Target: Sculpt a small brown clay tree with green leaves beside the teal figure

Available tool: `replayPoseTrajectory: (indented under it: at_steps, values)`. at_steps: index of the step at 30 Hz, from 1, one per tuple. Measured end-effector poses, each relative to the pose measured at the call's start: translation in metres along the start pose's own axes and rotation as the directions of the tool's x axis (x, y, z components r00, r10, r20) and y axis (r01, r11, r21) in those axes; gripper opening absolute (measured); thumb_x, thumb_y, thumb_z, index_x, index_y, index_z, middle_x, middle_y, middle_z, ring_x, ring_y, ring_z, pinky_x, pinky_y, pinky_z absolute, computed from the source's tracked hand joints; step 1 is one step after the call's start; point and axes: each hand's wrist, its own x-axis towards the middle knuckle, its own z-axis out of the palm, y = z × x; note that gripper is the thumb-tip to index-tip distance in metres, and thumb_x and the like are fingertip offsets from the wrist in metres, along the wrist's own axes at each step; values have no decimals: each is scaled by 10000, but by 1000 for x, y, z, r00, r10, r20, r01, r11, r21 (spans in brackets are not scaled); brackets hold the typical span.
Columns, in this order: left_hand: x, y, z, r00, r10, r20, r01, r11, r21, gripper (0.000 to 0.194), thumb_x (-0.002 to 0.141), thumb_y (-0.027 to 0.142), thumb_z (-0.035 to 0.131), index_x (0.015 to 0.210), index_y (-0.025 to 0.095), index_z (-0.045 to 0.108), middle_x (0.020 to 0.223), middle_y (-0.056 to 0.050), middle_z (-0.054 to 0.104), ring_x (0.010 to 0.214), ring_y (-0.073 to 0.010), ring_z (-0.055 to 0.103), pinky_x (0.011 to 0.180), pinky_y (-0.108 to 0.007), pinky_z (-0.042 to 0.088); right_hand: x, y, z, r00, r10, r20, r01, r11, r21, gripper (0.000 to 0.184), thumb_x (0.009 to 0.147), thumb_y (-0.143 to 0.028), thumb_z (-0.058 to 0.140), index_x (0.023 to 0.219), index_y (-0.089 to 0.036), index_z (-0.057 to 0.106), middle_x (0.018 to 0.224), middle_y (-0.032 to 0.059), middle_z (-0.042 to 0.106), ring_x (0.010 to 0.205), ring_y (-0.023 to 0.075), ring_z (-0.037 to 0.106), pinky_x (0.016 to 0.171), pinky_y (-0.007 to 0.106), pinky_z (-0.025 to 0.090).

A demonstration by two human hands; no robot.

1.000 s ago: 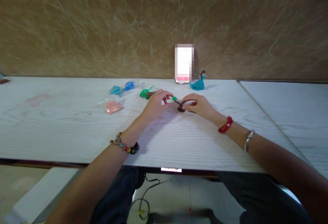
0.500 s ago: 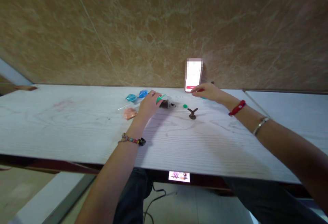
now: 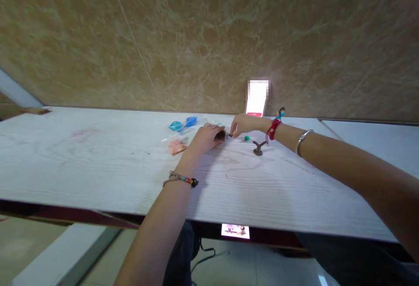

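Gripping a brown clay packet (image 3: 220,135) in the left hand (image 3: 207,137), with fingers and thumb curled round its sides and spread about as wide as its body. Holding it low at the white tabletop (image 3: 98,164), its right end turned toward the right hand (image 3: 244,125). Bringing the right thumb and fingertips close together beside that end, next to a small dark bit (image 3: 230,135). Cannot tell whether pinching that bit or only touching it.

Already shaped, by the look of it: a brown forked clay piece (image 3: 258,150), upright on a round foot on the near side of the right wrist, and a green clay pellet (image 3: 247,138) lying to its left, apart from it. Not joined to each other; so probably at an early stage, with only small parts made.

Apparently not in use: a pink clay packet (image 3: 176,147), a teal clay packet (image 3: 176,126) and a blue clay packet (image 3: 191,121), grouped left of the left hand. Farther back, a lit smartphone (image 3: 257,99) upright at the marbled wall (image 3: 196,46), and a small figurine (image 3: 280,113), partly hidden behind the right wrist. Impossible to judge the amount of brown clay inside the packet, mostly covered by fingers
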Motion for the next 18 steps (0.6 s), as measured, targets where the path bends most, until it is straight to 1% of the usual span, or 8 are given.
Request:
replayPoseTrajectory:
  at_steps: [3, 5, 9, 12, 14, 16, 18]
  values:
    - [3, 3, 1, 996, -86, -4, 86, 996, 4, 349, 738, 222, 579, 1078, 145, 590, 981, -104, 650, 953, -246, 556, 803, -341, 436, -4, -7, 0, 999, 26, -48, -26, 1000, 4, 324, 659, -192, 616, 975, -159, 683, 912, 70, 698, 771, 166, 619, 625, 226, 431]
    - [5, 4, 1, 994, -110, -17, 109, 992, -70, 281, 742, 211, 563, 1013, 165, 620, 954, -82, 661, 908, -226, 583, 777, -316, 444, -6, -11, -3, 997, 49, -65, -48, 999, 24, 326, 674, -188, 595, 985, -133, 678, 931, 85, 692, 772, 158, 617, 621, 214, 427]
    - [7, 8, -2, 985, -132, -115, 100, 964, -248, 229, 722, 188, 560, 938, 180, 635, 932, -52, 669, 860, -198, 603, 755, -291, 452, -12, -15, -9, 995, 65, -70, -59, 995, 84, 287, 676, -184, 573, 924, -118, 700, 809, 77, 703, 671, 141, 592, 563, 222, 413]
    - [8, 11, -4, 965, -171, -199, 97, 937, -336, 208, 696, 189, 587, 897, 172, 637, 891, -48, 678, 808, -190, 611, 719, -288, 458, -15, -11, -13, 996, 64, -55, -49, 968, 245, 256, 682, -167, 561, 887, -119, 708, 770, 71, 692, 641, 126, 569, 528, 217, 418]
    - [8, 14, -7, 952, -192, -239, 91, 922, -377, 208, 685, 196, 605, 889, 170, 634, 875, -45, 680, 783, -181, 612, 701, -281, 459, -19, -7, -13, 997, 71, -30, -54, 924, 379, 223, 697, -165, 561, 861, -138, 709, 787, 63, 686, 662, 116, 569, 533, 205, 434]
    - [7, 19, -11, 941, -198, -275, 78, 917, -391, 208, 684, 203, 615, 889, 172, 628, 867, -40, 680, 778, -175, 611, 697, -278, 457, -23, -5, -14, 994, 102, -27, -77, 877, 475, 191, 717, -182, 568, 846, -147, 704, 791, 63, 681, 675, 108, 574, 540, 197, 445]
    - [5, 25, -18, 924, -201, -325, 66, 922, -383, 209, 691, 204, 618, 897, 170, 621, 865, -39, 678, 784, -173, 609, 703, -276, 454, -31, -6, -16, 989, 145, -37, -103, 838, 536, 178, 740, -217, 570, 840, -146, 698, 788, 70, 677, 674, 104, 579, 541, 195, 449]
